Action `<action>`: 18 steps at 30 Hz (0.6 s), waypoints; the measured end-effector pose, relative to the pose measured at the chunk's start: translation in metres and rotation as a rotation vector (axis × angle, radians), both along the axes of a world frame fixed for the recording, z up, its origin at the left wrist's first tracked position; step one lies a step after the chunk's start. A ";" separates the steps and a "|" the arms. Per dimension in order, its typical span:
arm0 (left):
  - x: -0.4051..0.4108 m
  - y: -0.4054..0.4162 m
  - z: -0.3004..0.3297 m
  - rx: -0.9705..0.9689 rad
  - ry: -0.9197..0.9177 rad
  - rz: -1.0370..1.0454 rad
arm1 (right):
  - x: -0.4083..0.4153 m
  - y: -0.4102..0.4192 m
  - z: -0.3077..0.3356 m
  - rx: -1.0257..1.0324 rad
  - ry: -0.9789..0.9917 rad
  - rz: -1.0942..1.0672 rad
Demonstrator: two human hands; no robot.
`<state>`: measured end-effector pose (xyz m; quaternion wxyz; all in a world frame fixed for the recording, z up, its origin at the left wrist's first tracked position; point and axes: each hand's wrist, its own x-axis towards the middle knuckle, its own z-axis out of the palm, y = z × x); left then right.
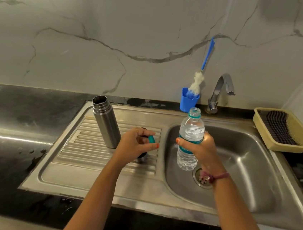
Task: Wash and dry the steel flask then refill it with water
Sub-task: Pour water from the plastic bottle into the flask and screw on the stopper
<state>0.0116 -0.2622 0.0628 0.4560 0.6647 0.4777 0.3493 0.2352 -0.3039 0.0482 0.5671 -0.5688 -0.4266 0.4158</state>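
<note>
The steel flask (pixel 106 122) stands upright and uncapped on the ribbed drainboard (pixel 79 154) left of the sink. My left hand (pixel 135 146) hovers just right of it and pinches a small teal bottle cap (pixel 151 139). A dark round object, partly hidden under that hand, lies on the drainboard (pixel 142 156). My right hand (pixel 202 148) grips a clear plastic water bottle (pixel 190 137) around its middle, upright and uncapped, above the sink basin's left side. The bottle holds water.
The steel sink basin (pixel 244 171) has a drain (pixel 203 178) below the bottle. A tap (pixel 222 90) stands behind it. A blue cup (pixel 188 102) holds a blue-handled bottle brush (pixel 199 82). A yellow tray (pixel 285 130) sits on the black counter at right.
</note>
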 end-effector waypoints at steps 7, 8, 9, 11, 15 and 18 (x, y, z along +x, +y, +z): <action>-0.033 -0.007 -0.063 0.104 0.400 -0.149 | -0.010 0.003 -0.013 0.021 -0.014 -0.040; -0.037 -0.009 -0.072 0.086 0.437 -0.176 | -0.012 0.003 -0.016 0.017 -0.019 -0.045; -0.040 -0.012 -0.079 0.063 0.470 -0.200 | -0.013 0.003 -0.020 0.015 -0.030 -0.050; -0.045 -0.018 -0.092 0.018 0.502 -0.237 | -0.017 0.001 -0.028 0.017 -0.061 -0.070; -0.051 -0.025 -0.110 0.003 0.535 -0.277 | -0.023 -0.003 -0.037 0.020 -0.102 -0.104; -0.055 -0.024 -0.121 -0.018 0.529 -0.300 | -0.026 -0.005 -0.041 0.014 -0.090 -0.107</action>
